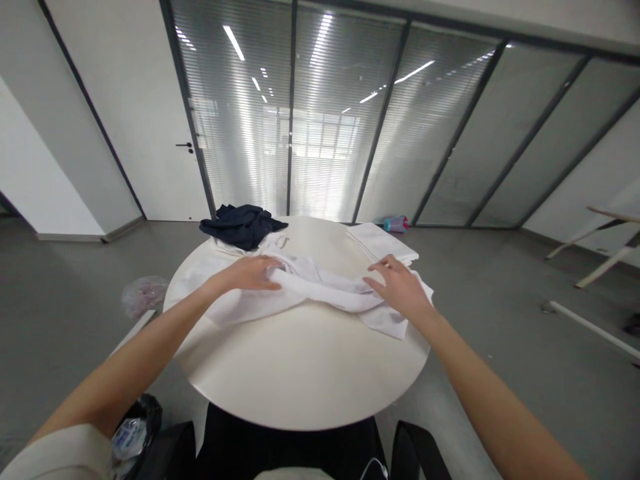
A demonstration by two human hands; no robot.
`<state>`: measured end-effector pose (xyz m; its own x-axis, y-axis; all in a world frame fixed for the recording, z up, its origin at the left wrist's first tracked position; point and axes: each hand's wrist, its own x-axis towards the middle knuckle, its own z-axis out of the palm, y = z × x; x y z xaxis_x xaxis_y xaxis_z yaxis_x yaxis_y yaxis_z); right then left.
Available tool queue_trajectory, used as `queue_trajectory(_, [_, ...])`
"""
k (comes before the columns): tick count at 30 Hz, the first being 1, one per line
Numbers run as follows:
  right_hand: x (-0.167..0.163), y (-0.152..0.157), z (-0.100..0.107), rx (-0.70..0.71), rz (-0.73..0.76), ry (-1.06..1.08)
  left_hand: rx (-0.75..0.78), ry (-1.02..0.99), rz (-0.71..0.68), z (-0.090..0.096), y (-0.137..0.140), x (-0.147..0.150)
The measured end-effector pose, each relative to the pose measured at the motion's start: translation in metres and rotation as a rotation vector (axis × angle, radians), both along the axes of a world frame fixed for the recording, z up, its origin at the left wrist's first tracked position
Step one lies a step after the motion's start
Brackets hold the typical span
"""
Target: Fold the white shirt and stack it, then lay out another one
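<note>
Where the white garment lies: the rumpled white garment (pixel 305 289) stretches across the middle of the round table (pixel 310 373), bunched between the hands, its right end reaching the rim
Left hand: the left hand (pixel 256 272) rests at the garment's left part, thumb and fingers parted in a loose curve; no fold shows pinched between them
Right hand: the right hand (pixel 397 283) is over the garment's right part, fingers bent and thumb well apart, nothing seen gripped; whether the fingertips press on the fabric I cannot tell
Dark bundle: the navy cloth (pixel 243 227) sits heaped on pale fabric (pixel 277 241) at the far left, close to the garment; a tug from the right could drag that heap along if the layers catch
Folded stack: the white folded cloth (pixel 381 241) lies just beyond the right hand, near the rim; a careless outward sweep could nudge it over
Bunched middle: pressing down here could set creases, since the layers look twisted
</note>
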<state>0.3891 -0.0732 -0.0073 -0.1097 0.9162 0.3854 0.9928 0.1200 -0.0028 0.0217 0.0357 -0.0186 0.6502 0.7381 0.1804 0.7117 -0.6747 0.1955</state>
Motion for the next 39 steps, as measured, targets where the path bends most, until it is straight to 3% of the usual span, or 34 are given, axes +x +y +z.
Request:
queue_trajectory(2, [-0.013, 0.001, -0.009, -0.123, 0.263, -0.022, -0.002, 0.162, 0.018, 0.000, -0.016, 0.012])
queue_trajectory(4, [-0.023, 0.002, -0.023, -0.190, 0.376, -0.077, 0.087, 0.280, 0.086, 0.001, -0.037, 0.020])
queue_trajectory(6, [-0.027, 0.003, -0.036, -0.148, 0.344, -0.084, 0.188, 0.337, 0.168, 0.006, -0.059, 0.024])
queue_trajectory(10, [-0.022, 0.001, -0.041, 0.098, 0.154, 0.137, 0.294, 0.320, 0.274, 0.023, -0.097, 0.024])
queue_trajectory(12, [-0.016, -0.004, -0.035, 0.034, 0.204, 0.254, 0.134, 0.286, 0.106, 0.034, -0.115, 0.018])
queue_trajectory(15, [-0.011, -0.013, -0.026, -0.493, 0.469, 0.369, -0.430, 0.198, -0.381, 0.050, -0.137, 0.008])
queue_trajectory(17, [-0.014, -0.016, -0.022, -0.711, 0.531, 0.415, -0.697, 0.100, -0.542, 0.056, -0.138, 0.005])
queue_trajectory(19, [-0.021, -0.012, -0.021, -0.597, 0.483, 0.440, -0.672, -0.032, -0.474, 0.054, -0.123, 0.007])
queue_trajectory(21, [-0.030, -0.003, -0.023, -0.347, 0.388, 0.389, -0.429, -0.167, -0.272, 0.044, -0.095, 0.013])
queue_trajectory(23, [-0.039, 0.009, -0.026, -0.205, 0.289, 0.235, -0.174, -0.242, -0.058, 0.027, -0.059, 0.017])
queue_trajectory(25, [-0.046, 0.021, -0.031, -0.188, 0.221, 0.050, -0.044, -0.277, 0.074, 0.007, -0.025, 0.017])
queue_trajectory(28, [-0.051, 0.035, -0.038, -0.247, 0.179, -0.047, -0.059, -0.343, 0.125, -0.016, 0.008, 0.010])
queue_trajectory(31, [-0.045, 0.050, -0.039, -0.210, 0.082, 0.170, -0.144, -0.440, 0.061, -0.022, 0.019, -0.004])
queue_trajectory(35, [-0.020, 0.075, -0.025, 0.047, -0.035, 0.702, -0.230, -0.662, 0.052, -0.013, 0.018, -0.030])
queue_trajectory(39, [0.012, 0.094, -0.007, 0.261, -0.097, 1.219, -0.230, -1.018, 0.085, 0.000, 0.015, -0.061])
